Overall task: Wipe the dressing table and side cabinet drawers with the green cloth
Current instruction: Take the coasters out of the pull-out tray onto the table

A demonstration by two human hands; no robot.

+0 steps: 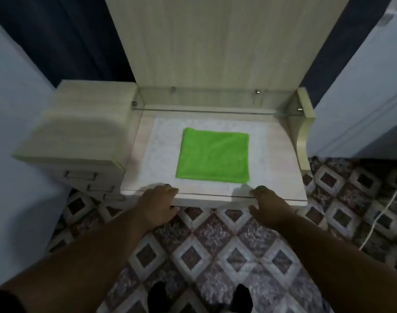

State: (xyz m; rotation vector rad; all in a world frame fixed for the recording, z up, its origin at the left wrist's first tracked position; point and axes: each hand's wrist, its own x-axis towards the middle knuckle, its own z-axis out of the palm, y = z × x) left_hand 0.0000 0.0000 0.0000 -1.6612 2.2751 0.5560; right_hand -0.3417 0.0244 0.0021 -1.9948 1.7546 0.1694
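Cloth: the green cloth (213,155) lies folded flat on a white mat (163,152) in the middle of the dressing table (283,154); neither hand touches it
Left hand (158,205): fingers curled over the table's near edge, gripping it
Right hand (268,207): likewise clasps the near edge, further right
Side cabinet (80,129): stands left of the table; its drawers (89,179) face near

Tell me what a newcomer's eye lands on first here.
The green cloth stands out most, lying flat and folded square in the middle of the dressing table. Next come the left hand and right hand, both at the table's front edge, neither touching the cloth. The patterned floor fills the foreground.
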